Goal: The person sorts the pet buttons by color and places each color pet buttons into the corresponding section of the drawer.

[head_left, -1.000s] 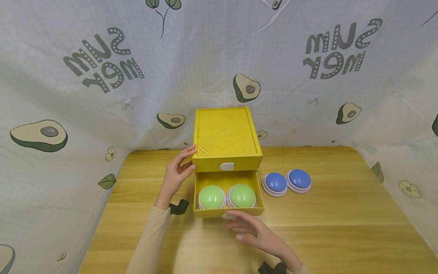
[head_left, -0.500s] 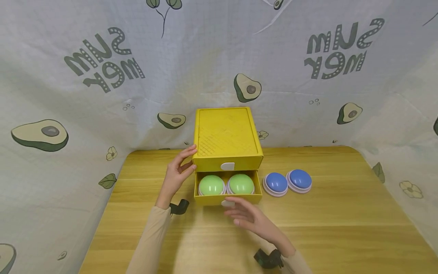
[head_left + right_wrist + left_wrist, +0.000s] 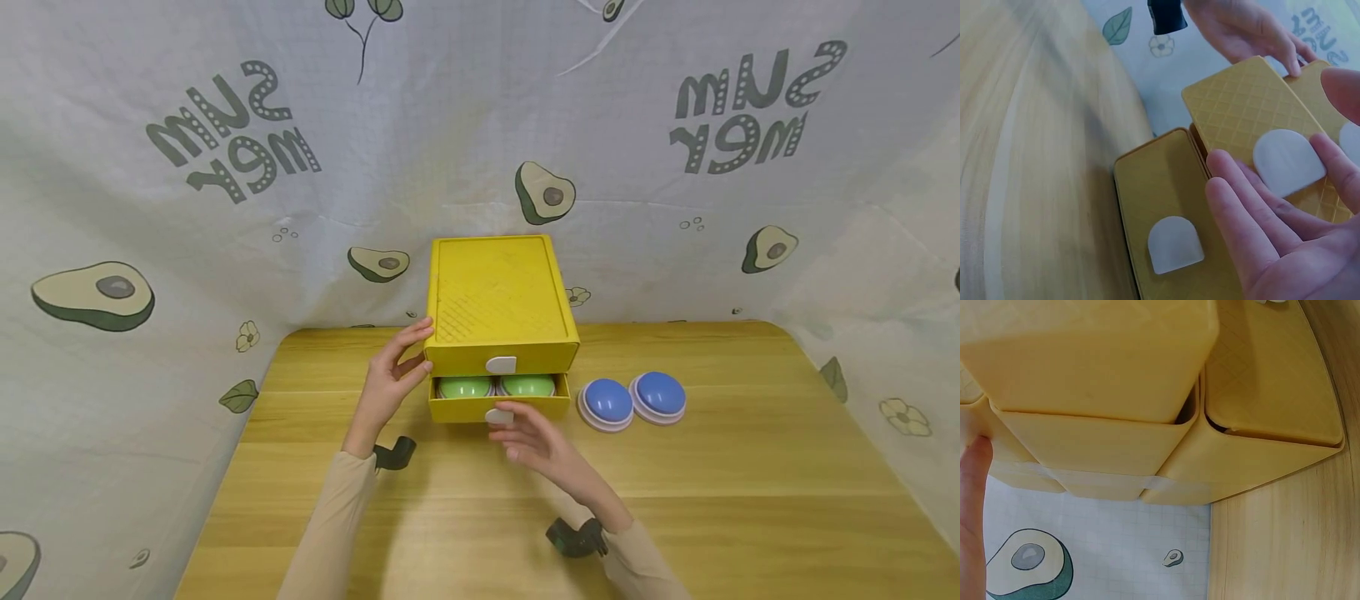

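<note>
A yellow drawer cabinet (image 3: 498, 292) stands near the table's back edge. Its middle drawer (image 3: 457, 410) sticks out partway, holding two green domed buttons (image 3: 465, 387) whose front parts are hidden by the drawer front. My left hand (image 3: 388, 383) rests against the cabinet's left side, fingers spread; one finger (image 3: 972, 487) touches the yellow wall in the left wrist view. My right hand (image 3: 543, 450) touches the drawer front beside its white tab (image 3: 1288, 161) with extended fingers. Below it, the bottom drawer (image 3: 1160, 181) appears shut in the right wrist view.
Two blue domed buttons (image 3: 608, 402) with pale bases sit side by side on the wooden table (image 3: 750, 467), right of the cabinet. An avocado-print cloth (image 3: 637, 250) hangs behind the table. Each wrist wears a black camera mount (image 3: 576, 538).
The drawer with the green buttons has slid back into the cabinet by a good part, my right hand moving forward with it. My left hand has stayed against the cabinet.
</note>
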### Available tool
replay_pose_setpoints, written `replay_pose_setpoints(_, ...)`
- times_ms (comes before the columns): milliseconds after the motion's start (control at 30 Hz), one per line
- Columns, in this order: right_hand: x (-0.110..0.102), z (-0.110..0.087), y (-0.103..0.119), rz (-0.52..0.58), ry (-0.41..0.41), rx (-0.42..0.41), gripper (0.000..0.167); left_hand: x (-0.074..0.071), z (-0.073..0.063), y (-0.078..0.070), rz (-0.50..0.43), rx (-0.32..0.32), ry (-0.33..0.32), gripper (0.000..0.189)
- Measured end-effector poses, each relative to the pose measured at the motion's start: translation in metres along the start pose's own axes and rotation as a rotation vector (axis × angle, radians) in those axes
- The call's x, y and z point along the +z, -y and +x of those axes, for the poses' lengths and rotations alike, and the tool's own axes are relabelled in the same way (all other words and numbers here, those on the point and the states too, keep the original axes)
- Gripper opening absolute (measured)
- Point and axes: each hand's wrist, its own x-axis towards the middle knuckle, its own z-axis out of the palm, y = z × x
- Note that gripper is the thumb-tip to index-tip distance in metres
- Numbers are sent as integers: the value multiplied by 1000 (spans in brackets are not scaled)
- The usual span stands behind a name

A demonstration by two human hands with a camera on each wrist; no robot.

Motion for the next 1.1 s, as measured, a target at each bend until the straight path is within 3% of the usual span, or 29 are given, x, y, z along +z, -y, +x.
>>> replay_pose_setpoints(433, -6, 14, -4, -1, -30, 41, 54, 1, 0, -2, 9, -18, 2, 42)
replay_pose_setpoints(667, -8, 19, -7, 18, -36, 46, 54, 4, 2, -21, 23, -23, 5, 40)
replay_pose_setpoints(867, -10, 23, -7, 19, -41, 56, 56, 1, 0, -2, 9, -28, -6, 43)
replay_pose_setpoints(1100, -13, 24, -10, 21, -40, 54, 54, 0, 0, 1, 2, 1, -5, 41)
